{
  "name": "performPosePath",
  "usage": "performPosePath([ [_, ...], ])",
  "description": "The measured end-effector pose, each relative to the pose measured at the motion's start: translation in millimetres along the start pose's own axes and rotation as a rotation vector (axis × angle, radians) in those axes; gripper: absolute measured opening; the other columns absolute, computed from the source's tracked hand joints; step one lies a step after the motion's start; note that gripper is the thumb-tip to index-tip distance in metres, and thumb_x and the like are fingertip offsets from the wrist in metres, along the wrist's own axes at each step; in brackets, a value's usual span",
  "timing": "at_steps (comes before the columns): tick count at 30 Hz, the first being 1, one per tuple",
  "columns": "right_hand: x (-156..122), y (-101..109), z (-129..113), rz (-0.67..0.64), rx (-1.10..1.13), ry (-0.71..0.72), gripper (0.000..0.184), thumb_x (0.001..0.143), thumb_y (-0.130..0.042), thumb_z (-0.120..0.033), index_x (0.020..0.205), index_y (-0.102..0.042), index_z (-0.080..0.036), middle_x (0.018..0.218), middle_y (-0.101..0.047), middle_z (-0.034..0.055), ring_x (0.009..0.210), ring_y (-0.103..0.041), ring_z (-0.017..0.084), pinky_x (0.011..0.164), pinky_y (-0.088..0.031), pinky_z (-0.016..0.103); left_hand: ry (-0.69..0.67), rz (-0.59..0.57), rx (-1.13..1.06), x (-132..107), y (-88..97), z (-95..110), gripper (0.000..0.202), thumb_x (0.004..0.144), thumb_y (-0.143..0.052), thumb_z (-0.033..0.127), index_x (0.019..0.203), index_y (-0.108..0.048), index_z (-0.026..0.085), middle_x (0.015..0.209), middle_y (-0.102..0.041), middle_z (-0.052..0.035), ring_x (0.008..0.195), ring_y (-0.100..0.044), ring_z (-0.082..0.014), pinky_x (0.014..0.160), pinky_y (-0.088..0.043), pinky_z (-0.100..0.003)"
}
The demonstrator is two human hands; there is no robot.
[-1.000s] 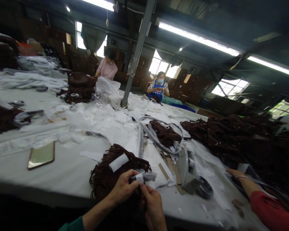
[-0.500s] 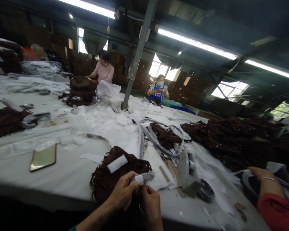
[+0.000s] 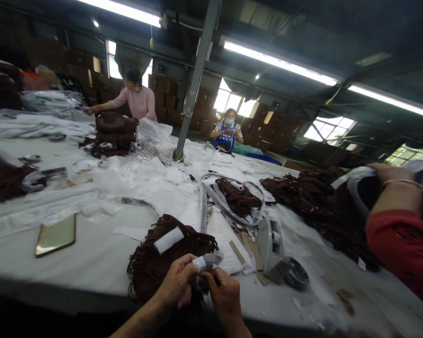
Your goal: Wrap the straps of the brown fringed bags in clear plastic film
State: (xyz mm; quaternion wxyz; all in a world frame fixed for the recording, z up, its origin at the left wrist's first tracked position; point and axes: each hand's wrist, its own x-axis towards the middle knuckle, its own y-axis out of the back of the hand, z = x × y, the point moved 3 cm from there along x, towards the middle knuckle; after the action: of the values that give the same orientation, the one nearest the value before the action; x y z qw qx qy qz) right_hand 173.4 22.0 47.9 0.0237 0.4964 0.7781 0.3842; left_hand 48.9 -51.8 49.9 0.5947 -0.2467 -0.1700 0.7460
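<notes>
My left hand (image 3: 176, 286) and my right hand (image 3: 224, 295) meet at the table's near edge, both pinched on a small white paper-wrapped piece (image 3: 201, 264) with a grey strip trailing to the right. Just beyond them lies a dark brown fringed bag (image 3: 151, 263) with a white paper roll (image 3: 168, 240) resting on top. What sits under my fingers below the wrap is hidden in shadow.
A tape dispenser (image 3: 272, 251) stands right of my hands. A gold phone (image 3: 55, 235) lies at left. White paper scraps and piles of brown fringed bags (image 3: 317, 206) cover the white table (image 3: 98, 258). A co-worker's red sleeve (image 3: 405, 249) reaches in at right; two people work far off.
The co-worker's arm at right has risen from the table, lifting a bag in clear wrap. My hands stay together on the white wrap, shifted slightly lower.
</notes>
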Motion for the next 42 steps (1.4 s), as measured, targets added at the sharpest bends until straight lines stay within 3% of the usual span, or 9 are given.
performPosePath([
  [4, -0.6, 3.8, -2.3, 0.053, -0.289, 0.283, 0.033, 0.088, -0.051, -0.033, 0.058, -0.056, -0.02, 0.052, -0.055, -0.0002, 0.048, -0.05, 0.012, 0.051, -0.033, 0.024, 0.002, -0.002, 0.039, 0.7, -2.2, -0.7, 0.025, 0.075, -0.056, 0.039, 0.084, -0.048, 0.017, 0.054, -0.056, 0.0066, 0.019, -0.033, -0.0024, 0.022, -0.017, -0.013],
  [8, -2.1, 6.1, -9.2, 0.234, -0.394, 0.364, 0.019, 0.085, -0.056, -0.03, 0.069, -0.053, -0.02, 0.059, -0.054, -0.0004, 0.056, -0.054, 0.014, 0.055, -0.041, 0.025, 0.013, 0.001, 0.071, 0.0, -4.0, -2.8, 0.03, 0.076, -0.055, 0.043, 0.091, -0.045, 0.019, 0.055, -0.055, 0.0079, 0.019, -0.031, -0.0026, 0.021, -0.015, -0.013],
  [13, 1.5, 4.5, -17.2, 0.396, -0.436, 0.464, 0.031, 0.085, -0.054, -0.034, 0.11, -0.054, -0.015, 0.1, -0.062, 0.0136, 0.093, -0.059, 0.026, 0.08, -0.049, 0.04, 0.075, -0.001, 0.077, -2.5, -3.7, -14.1, 0.057, 0.076, -0.054, 0.046, 0.121, -0.03, 0.021, 0.061, -0.058, 0.0074, 0.02, -0.031, -0.0044, 0.023, -0.016, -0.016],
  [21, 1.5, -6.7, -16.1, 0.223, -0.416, 0.466, 0.015, 0.088, -0.053, -0.026, 0.1, -0.06, -0.019, 0.086, -0.069, 0.0065, 0.081, -0.064, 0.022, 0.077, -0.048, 0.038, 0.004, 0.039, 0.021, 0.6, -1.4, -27.2, 0.058, 0.068, -0.063, 0.034, 0.119, -0.039, 0.017, 0.067, -0.06, 0.0036, 0.034, -0.045, -0.0048, 0.031, -0.027, -0.016],
  [25, -3.0, -3.2, -3.5, 0.239, -0.396, 0.406, 0.03, 0.084, -0.052, -0.024, 0.113, -0.058, -0.019, 0.106, -0.067, 0.0106, 0.099, -0.062, 0.026, 0.084, -0.049, 0.042, 0.113, -0.013, 0.038, 1.9, 2.4, -15.5, 0.069, 0.07, -0.056, 0.044, 0.126, -0.026, 0.016, 0.057, -0.06, 0.005, 0.02, -0.031, -0.0055, 0.023, -0.016, -0.017],
  [32, -8.6, -0.7, 23.8, 0.138, -0.24, 0.092, 0.032, 0.082, -0.054, -0.031, 0.11, -0.063, -0.019, 0.101, -0.071, 0.01, 0.094, -0.065, 0.026, 0.084, -0.051, 0.039, -0.084, 0.031, 0.43, 5.6, 11.9, 9.2, 0.046, 0.086, -0.042, 0.049, 0.121, -0.039, 0.018, 0.092, -0.064, -0.0058, 0.032, -0.051, -0.0079, 0.029, -0.031, -0.02],
  [35, -5.3, 5.2, 28.1, 0.131, -0.132, -0.211, 0.036, 0.079, -0.055, -0.038, 0.109, -0.066, -0.022, 0.093, -0.073, 0.0084, 0.086, -0.067, 0.026, 0.074, -0.052, 0.035, -0.383, 0.199, 0.776, 12.9, 19.9, 44.4, 0.034, 0.089, -0.043, 0.041, 0.112, -0.053, 0.019, 0.104, -0.063, -0.0087, 0.065, -0.066, -0.0161, 0.06, -0.053, -0.03],
  [38, 6.6, 16.3, 27.9, 0.165, -0.061, -0.416, 0.045, 0.074, -0.054, -0.049, 0.102, -0.068, -0.017, 0.086, -0.073, 0.0111, 0.082, -0.067, 0.029, 0.07, -0.052, 0.035, -0.626, 0.23, 1.213, 31.2, 25.2, 71.2, 0.041, 0.086, -0.05, 0.034, 0.124, -0.051, 0.018, 0.127, -0.056, -0.0143, 0.12, -0.05, -0.0297, 0.104, -0.037, -0.049],
  [42, 28.5, 35.4, 30.9, 0.274, 0.031, -0.53, 0.063, 0.069, -0.056, -0.06, 0.106, -0.064, -0.011, 0.088, -0.072, 0.014, 0.08, -0.068, 0.029, 0.068, -0.052, 0.034, -0.513, 0.144, 1.672, 59.4, 41.4, 68.3, 0.05, 0.08, -0.058, 0.029, 0.127, -0.049, 0.018, 0.127, -0.055, -0.0177, 0.125, -0.041, -0.0379, 0.105, -0.021, -0.066],
])
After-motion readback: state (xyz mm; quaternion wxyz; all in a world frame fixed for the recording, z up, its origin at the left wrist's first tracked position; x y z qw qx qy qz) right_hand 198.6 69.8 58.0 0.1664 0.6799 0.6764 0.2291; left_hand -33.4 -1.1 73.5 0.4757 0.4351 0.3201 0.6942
